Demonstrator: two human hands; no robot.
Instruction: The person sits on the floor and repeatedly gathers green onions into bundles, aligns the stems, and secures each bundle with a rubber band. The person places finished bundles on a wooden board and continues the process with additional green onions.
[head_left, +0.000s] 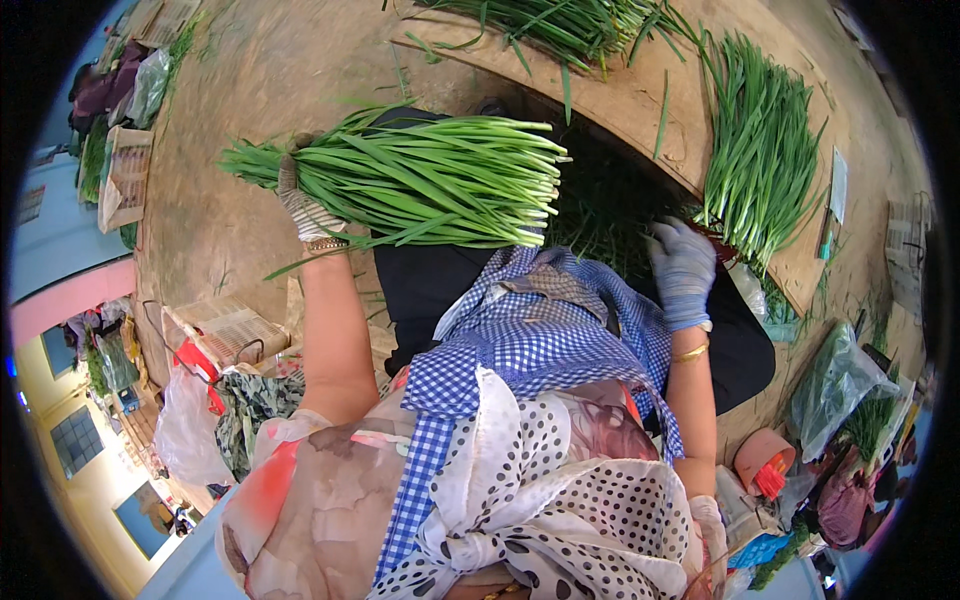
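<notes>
My left hand (311, 206), in a striped, soiled glove, grips a thick bunch of green garlic chives (450, 176) near its leafy end. The bunch lies sideways above my lap, its pale cut stems pointing right. My right hand (684, 262), in a blue-grey glove, is at the near edge of a low wooden board (645, 124), its fingers bent. A dark red thing shows just right of it; whether the fingers touch it is unclear. Another bundle of chives (765, 150) rests on the board beyond this hand, and a loose heap of chives (555, 26) lies at the far side.
A flat blade with a green handle (826, 244) lies on the board's right part. Leaf scraps (615, 217) fill the dark space under the board. Plastic crates (232, 330) and a clear bag (187, 427) stand left; a pink tub (761, 454) sits right. Other people (112, 90) sit farther off.
</notes>
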